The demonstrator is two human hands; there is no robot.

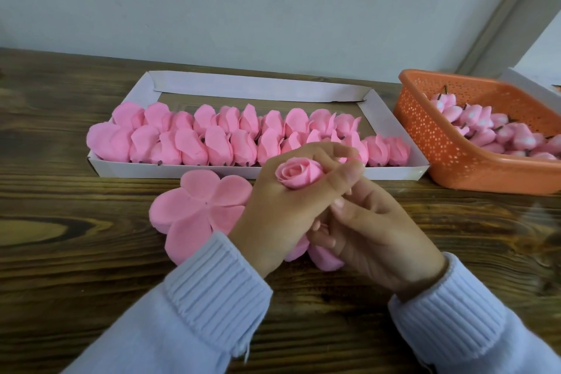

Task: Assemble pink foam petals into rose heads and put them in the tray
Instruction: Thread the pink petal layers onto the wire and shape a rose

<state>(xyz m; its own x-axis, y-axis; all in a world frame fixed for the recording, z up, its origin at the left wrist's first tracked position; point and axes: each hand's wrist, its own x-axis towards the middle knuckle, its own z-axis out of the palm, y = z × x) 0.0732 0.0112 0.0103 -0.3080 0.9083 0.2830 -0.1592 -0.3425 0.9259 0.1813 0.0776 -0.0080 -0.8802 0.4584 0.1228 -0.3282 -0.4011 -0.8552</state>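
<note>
My left hand [282, 206] is closed around a pink foam rose head [299, 174], whose spiral top shows above my fingers. My right hand [373, 234] sits just below and to the right, fingers curled at the rose's underside, with pink petals [326, 256] showing beneath it. A stack of flat five-lobed pink petal pieces [197, 209] lies on the table left of my hands. Behind them stands the white cardboard tray [391, 121], holding two rows of finished pink rose heads [212, 136].
An orange perforated plastic basket [431, 130] at the right holds several pink rose buds [491, 130] with dark stems. The dark wooden table [76, 237] runs back to a pale wall behind the tray. My pale blue knitted sleeves cover the near edge.
</note>
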